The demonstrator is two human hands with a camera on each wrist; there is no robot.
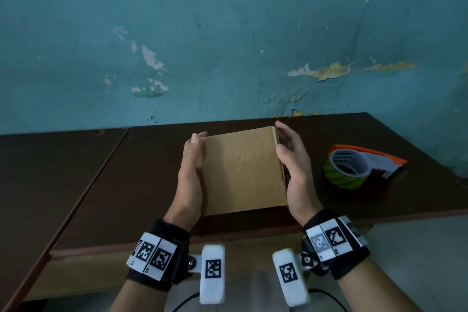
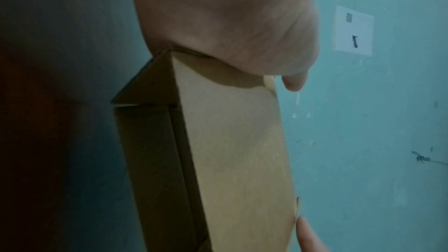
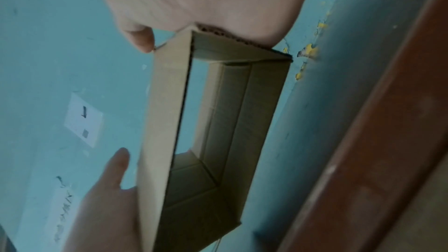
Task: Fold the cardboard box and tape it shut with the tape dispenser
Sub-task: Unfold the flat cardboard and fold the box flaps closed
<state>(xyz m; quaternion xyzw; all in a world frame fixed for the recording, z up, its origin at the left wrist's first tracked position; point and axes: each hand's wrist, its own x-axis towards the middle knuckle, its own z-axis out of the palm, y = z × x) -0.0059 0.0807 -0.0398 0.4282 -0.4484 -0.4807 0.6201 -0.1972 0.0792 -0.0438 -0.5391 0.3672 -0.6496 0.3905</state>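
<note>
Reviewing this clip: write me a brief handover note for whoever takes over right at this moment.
Left hand: flat against the left side of the cardboard box, fingers straight.
Right hand: on the box's right side, fingers reaching its far corner, thumb resting at the top edge.
Box: held between both hands above the table, opened into a sleeve; the right wrist view shows straight through it, flaps not folded.
Tape dispenser: on the table to the right, untouched.
Left: fold flaps, tape shut.

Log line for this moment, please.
cardboard box: held between left hand and right hand, unsealed | tape dispenser: untouched on table
</note>
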